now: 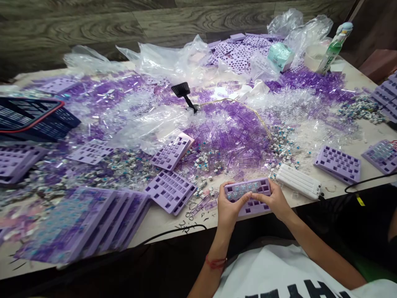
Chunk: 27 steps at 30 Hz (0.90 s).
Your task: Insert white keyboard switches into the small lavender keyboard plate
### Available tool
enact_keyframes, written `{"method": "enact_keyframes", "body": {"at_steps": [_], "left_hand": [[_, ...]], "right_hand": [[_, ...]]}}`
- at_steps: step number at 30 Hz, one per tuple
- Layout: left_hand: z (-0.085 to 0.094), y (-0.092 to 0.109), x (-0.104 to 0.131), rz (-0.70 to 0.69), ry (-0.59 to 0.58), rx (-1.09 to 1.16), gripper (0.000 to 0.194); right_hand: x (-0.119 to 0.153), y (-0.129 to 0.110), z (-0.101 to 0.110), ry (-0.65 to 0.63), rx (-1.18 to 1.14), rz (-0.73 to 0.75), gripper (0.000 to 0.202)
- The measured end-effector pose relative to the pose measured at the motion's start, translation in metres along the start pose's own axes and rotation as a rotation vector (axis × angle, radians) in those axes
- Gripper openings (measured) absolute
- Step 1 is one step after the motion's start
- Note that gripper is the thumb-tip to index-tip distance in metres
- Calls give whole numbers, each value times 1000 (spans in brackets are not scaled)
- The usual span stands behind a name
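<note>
Both of my hands grip a purple keyboard case (254,209) at the table's front edge. My left hand (230,205) wraps its left side, thumb lying across the front. On the right side, my right hand (276,198) holds on, its thumb reaching in to meet the left one over the case. Rows of clear pieces with light blue centres (245,188) fill part of the upper rows; other square holes stand bare. Close to my right hand lies a white box-shaped device (298,182). Left of my hands, a purple case (170,191) rests on the table.
Loose purple keycaps (232,132) and small switches (283,140) are heaped mid-table. Filled keyboards (80,219) lean in a row at left, near a dark blue basket (31,118). A green bottle (331,56) stands at the back right. A black cable (173,231) runs along the front edge.
</note>
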<state>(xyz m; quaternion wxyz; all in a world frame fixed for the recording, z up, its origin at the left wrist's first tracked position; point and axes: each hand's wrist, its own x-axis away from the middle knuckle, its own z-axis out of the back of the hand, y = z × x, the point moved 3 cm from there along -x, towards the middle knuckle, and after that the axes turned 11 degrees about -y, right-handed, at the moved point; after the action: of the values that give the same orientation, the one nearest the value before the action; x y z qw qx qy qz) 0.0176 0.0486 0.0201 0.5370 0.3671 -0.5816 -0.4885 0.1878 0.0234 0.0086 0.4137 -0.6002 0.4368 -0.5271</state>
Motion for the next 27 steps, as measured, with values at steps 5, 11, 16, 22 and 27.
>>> {"method": "enact_keyframes", "body": {"at_steps": [5,11,16,22,27], "left_hand": [[0,-4,5,-2,31,-2,60],[4,-14,13,-49,25,-26,58],[7,-23,18,-64,14,-104,59],[0,-26,18,-152,98,-305,62],[11,-3,32,-390,152,-564,39]], "right_hand": [[1,-6,0,-72,26,5,42],[6,-6,-3,-38,77,64,38],[11,-1,-5,-21,203,82,38],[12,7,11,90,586,122,59],[11,15,13,117,816,212,52]]}}
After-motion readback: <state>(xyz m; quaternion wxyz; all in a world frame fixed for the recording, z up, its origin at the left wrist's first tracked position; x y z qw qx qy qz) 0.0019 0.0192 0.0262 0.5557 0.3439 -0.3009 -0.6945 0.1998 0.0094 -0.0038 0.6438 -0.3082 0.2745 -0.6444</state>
